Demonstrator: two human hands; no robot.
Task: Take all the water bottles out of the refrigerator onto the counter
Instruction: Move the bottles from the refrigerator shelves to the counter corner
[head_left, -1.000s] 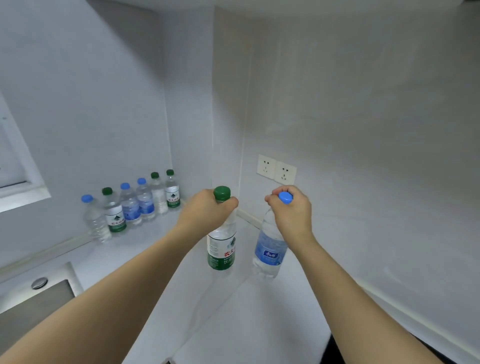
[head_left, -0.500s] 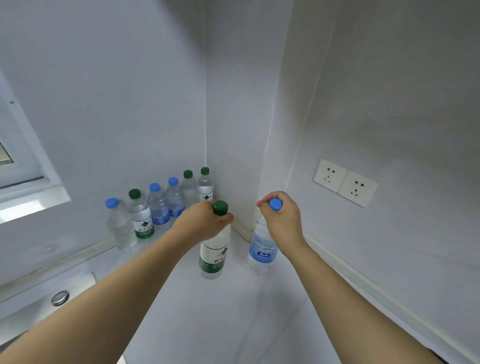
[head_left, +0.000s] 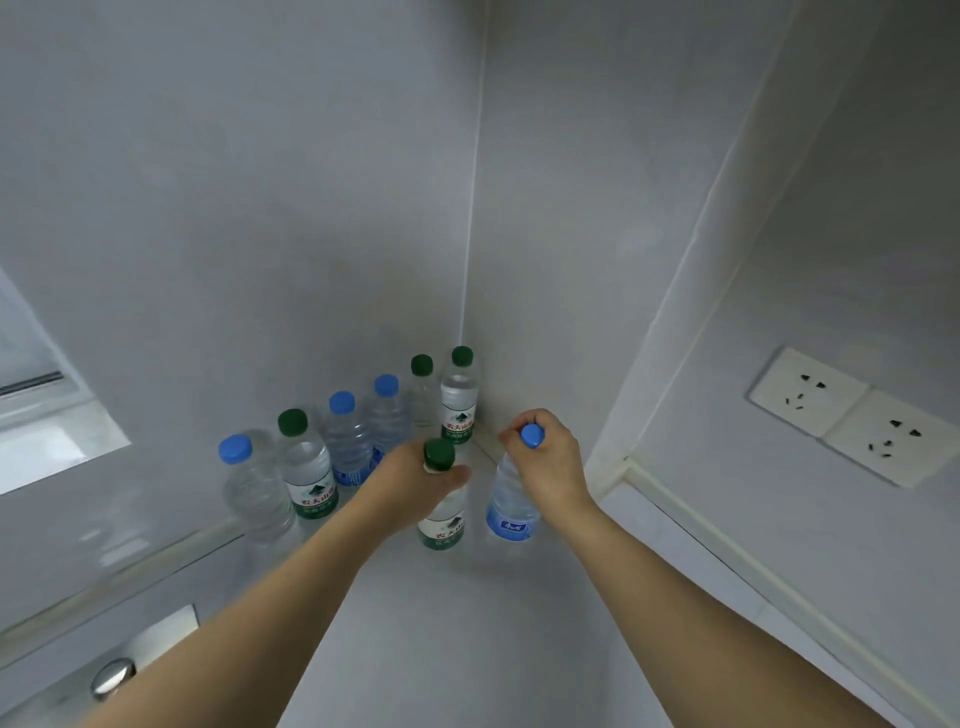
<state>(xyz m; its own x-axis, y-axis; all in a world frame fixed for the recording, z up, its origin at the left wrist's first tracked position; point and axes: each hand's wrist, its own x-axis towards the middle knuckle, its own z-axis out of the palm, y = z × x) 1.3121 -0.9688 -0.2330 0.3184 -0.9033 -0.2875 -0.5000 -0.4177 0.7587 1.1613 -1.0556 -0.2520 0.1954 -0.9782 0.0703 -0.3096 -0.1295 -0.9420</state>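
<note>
My left hand (head_left: 410, 480) grips the neck of a green-capped water bottle (head_left: 441, 522) just under its cap. My right hand (head_left: 550, 462) grips the neck of a blue-capped water bottle (head_left: 509, 512) with a blue label. Both bottles hang upright, side by side, low over the white counter (head_left: 467, 623) near the wall corner; I cannot tell whether their bases touch it. Behind them a row of several water bottles (head_left: 306, 467) with green and blue caps stands along the back wall. The refrigerator is out of view.
Walls close the counter in at the back and right, meeting in a corner (head_left: 467, 312). Two wall sockets (head_left: 852, 415) sit on the right wall. A sink edge with a metal knob (head_left: 111, 675) lies at lower left, a window ledge (head_left: 52, 441) at far left.
Both hands have carried their bottles forward and leftward, closer to the corner and the row of bottles. The view has swung left, so the sockets now sit at far right.
</note>
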